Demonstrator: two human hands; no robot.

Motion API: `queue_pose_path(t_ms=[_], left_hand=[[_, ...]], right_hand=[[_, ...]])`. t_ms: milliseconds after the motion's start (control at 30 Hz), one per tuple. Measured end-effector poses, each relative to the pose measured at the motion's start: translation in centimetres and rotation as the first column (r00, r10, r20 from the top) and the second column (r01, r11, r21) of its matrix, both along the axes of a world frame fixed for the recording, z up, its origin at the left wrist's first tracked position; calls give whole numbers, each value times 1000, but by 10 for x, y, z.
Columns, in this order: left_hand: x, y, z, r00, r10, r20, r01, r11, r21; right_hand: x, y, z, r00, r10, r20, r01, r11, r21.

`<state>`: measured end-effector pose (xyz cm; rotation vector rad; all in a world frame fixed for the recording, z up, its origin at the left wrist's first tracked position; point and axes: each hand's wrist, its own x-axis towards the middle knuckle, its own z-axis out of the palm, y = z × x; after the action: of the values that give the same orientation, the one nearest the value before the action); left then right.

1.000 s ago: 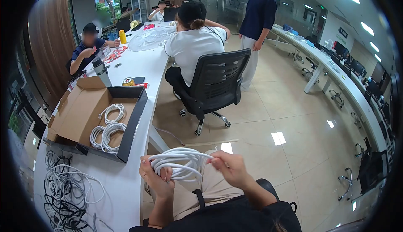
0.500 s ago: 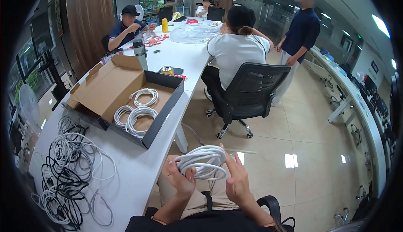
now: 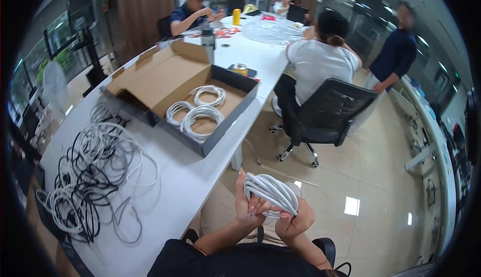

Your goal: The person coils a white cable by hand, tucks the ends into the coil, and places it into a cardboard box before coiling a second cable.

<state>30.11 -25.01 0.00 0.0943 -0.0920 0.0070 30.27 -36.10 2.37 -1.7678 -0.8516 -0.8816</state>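
Observation:
A coil of white cable (image 3: 270, 191) is held over my lap between my two hands. My left hand (image 3: 246, 208) cups its left side, with fingers curled inside the loops. On the coil's right end, my right hand (image 3: 298, 219) is closed, its thumb pressed against the strands. To the left on the table, an open cardboard box (image 3: 234, 107) contains three white cable coils (image 3: 203, 122). Nearer to me lies a tangled pile of black and white cables (image 3: 92, 169), left of the box.
The white table (image 3: 175, 187) runs away from me at left. Behind the box are a dark bottle (image 3: 208, 41) and a can (image 3: 239, 69). A person in white (image 3: 320, 59) sits on a black chair (image 3: 330, 111) ahead; another person (image 3: 393, 51) stands at right.
My right hand, earlier with fingers extended beside the coil, has closed on its right end. The coil has tilted down to the right. The view has turned left, shifting the scene rightward.

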Motion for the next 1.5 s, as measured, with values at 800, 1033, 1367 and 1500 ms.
queue_pose_path(t_ms=[800, 1033, 1367, 1500], left_hand=[[-150, 104, 67, 371, 504, 780, -764, -312, 565], [-199, 83, 83, 102, 84, 991, -981, -158, 114], [-189, 76, 111, 274, 223, 935, -942, -133, 308], [-177, 96, 78, 520, 388, 761, -674, -361, 645]], right_hand=[[59, 83, -10, 833, 437, -339, -244, 840, 485], [163, 95, 3, 899, 312, -306, -207, 921, 331], [338, 187, -11, 988, 152, 14, -149, 983, -106], [374, 238, -13, 922, 111, -370, -203, 954, -219]])
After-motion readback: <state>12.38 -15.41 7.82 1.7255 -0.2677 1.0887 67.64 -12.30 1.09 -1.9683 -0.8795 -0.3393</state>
